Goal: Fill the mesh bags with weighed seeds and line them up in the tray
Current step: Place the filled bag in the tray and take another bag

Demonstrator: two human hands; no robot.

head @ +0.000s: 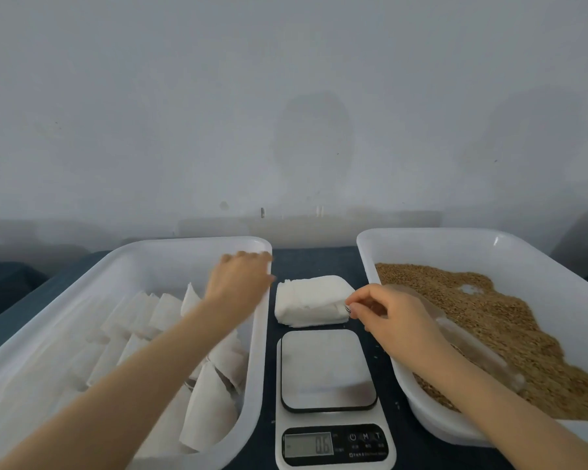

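Past the scale (326, 368), right hand (394, 320) pinches the bag stack (306, 300) at its corner; left hand (238, 279), grip unclear, over tray (184, 241) rim.

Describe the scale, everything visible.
The scale is white, plastic-looking, flat on the dark cloth between the bag tray and seed tray. Its square pale platform with a dark rim is bare. The front panel has a grey display that seems to read 0.6 and three buttons. Neither the left hand nor the right hand touches it.

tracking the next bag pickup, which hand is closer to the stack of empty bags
Right. The right hand pinches the stack of empty bags at its right edge; the left hand is over the far right corner of the left tray, apart from the stack.
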